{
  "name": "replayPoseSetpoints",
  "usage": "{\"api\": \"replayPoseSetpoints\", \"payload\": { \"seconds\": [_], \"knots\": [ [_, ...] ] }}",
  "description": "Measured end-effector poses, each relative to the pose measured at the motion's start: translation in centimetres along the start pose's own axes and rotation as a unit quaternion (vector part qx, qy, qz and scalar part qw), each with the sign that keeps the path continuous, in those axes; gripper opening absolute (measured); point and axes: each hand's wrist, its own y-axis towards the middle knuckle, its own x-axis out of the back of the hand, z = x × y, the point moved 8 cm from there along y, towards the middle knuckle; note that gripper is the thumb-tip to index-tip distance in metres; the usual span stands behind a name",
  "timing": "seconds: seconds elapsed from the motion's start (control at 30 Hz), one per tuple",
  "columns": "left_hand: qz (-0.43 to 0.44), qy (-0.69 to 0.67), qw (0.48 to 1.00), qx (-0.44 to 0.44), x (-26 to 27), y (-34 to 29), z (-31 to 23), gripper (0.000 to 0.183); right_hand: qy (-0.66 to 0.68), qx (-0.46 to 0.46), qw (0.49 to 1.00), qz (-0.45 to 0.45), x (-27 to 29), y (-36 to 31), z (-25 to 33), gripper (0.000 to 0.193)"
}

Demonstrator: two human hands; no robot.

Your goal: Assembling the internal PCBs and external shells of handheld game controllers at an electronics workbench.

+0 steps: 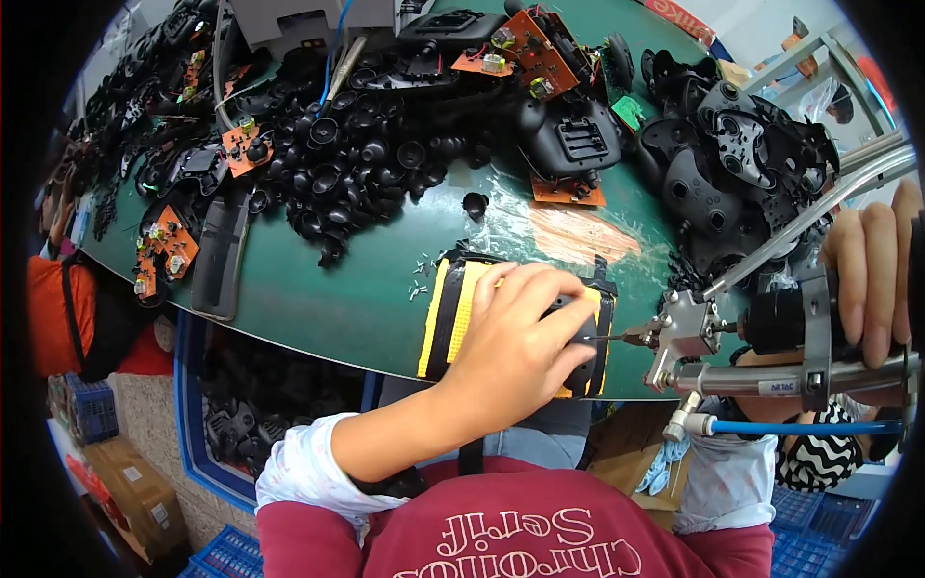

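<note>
Pressing a black controller shell (578, 332) onto the yellow fixture (453, 308) at the table's (328, 299) six o'clock edge, the left hand (515, 347) fingers clamp it while the right hand (872, 270) grips a screwdriver (761, 332) at three o'clock, its tip touching the shell; screwing looks underway, heaps of parts (356, 164) waiting at twelve.

An assembly workshop: green workbench (318, 299) heaped with black controller shells (732, 164) and orange circuit boards (535, 48)

The left hand (520, 337) rests on a black plastic controller shell (578, 337) in a yellow-and-black striped fixture block (453, 308) at the near edge of the green oval table (337, 299). To its right, the right hand (872, 275) grips a metal pneumatic screwdriver (761, 337), its tip touching the shell. Behind the fixture lies a heap of small black rubber thumbstick caps (356, 164), with orange printed circuit boards (530, 48) farther back.
</note>
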Motion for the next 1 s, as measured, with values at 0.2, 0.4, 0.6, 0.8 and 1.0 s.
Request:
{"api": "replayPoseSetpoints", "payload": {
  "seconds": [0.2,0.4,0.6,0.8,1.0],
  "knots": [
    [0.118,0.128,0.984,-0.047,-0.8,-2.1,-0.1,0.05,-0.051,-0.046,0.996,-0.064,-1.9,-1.4,1.3,0.011],
    [0.124,0.171,0.975,-0.069,-2.2,-3.1,0.8,0.051,-0.063,-0.051,0.99,-0.113,-3.6,-2.5,0.5,0.009],
    [0.122,0.166,0.976,-0.068,-2.4,-3.2,0.7,0.05,-0.087,-0.037,0.981,-0.169,-4.2,0.1,-2.0,0.008],
    [0.117,0.169,0.976,-0.067,-2.4,-3.3,0.8,0.046,-0.107,-0.018,0.969,-0.22,-5.4,-0.6,-2.4,0.01],
    [0.115,0.162,0.978,-0.064,-2.3,-3.0,0.7,0.044,-0.112,0.056,0.939,-0.32,-5.9,-3.2,-3.4,0.02]
  ]
}}
